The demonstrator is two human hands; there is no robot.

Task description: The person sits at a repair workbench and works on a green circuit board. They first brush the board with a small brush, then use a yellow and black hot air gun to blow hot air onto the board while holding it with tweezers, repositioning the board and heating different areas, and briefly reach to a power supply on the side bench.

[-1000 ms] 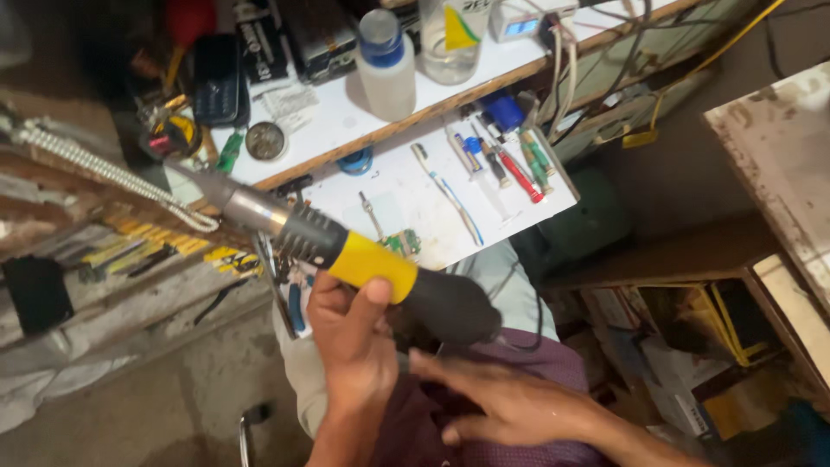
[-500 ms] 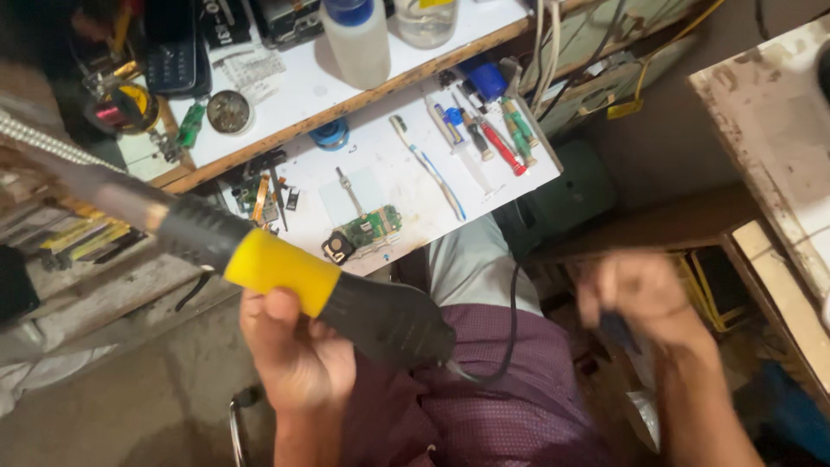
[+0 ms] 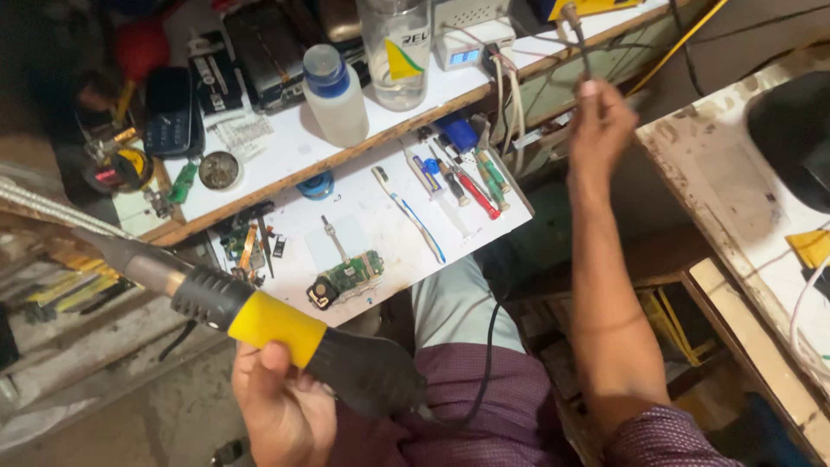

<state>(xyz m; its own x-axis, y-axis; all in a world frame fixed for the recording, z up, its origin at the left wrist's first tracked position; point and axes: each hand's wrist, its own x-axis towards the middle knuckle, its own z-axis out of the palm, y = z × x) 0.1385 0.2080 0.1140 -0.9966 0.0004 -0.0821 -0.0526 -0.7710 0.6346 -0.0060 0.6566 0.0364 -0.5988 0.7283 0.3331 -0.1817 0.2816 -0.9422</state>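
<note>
Left hand (image 3: 281, 406), lowest in view, has its grip clamped on the black and yellow plastic hot-air gun (image 3: 285, 333), metal nozzle pointing up-left over the lap. Beyond it, a small green circuit board (image 3: 346, 278) lies on the white bench (image 3: 380, 233). Farthest, right hand (image 3: 598, 125) is raised, fingers pinched on a thin dark cable (image 3: 581, 43).

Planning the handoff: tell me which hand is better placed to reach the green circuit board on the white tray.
Left, probably. The left hand holds the hot-air gun just below the circuit board; the right hand is raised far off, pinching a cable.
</note>
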